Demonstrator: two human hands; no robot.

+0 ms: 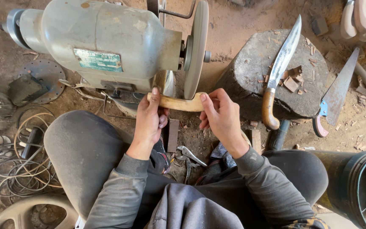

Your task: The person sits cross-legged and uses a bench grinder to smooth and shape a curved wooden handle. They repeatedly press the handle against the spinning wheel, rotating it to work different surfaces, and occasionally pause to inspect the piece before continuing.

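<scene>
A pale wooden handle piece point(178, 103) is held level by both hands, right under the grey grinding wheel point(195, 46) of a bench grinder point(102, 42). My left hand point(150, 121) grips its left end, thumb on top. My right hand point(219, 115) grips its right end. The wood touches or nearly touches the wheel's lower edge; I cannot tell which. My knees frame the hands on both sides.
A wooden stump point(272, 72) at the right carries a long knife point(280, 72) with a curved wooden handle and wood chips. A handsaw point(337, 91) leans beside it. Pliers point(189, 154) lie on the dirt. Coiled cables point(13, 161) sit left, a dark bucket point(356, 186) lower right.
</scene>
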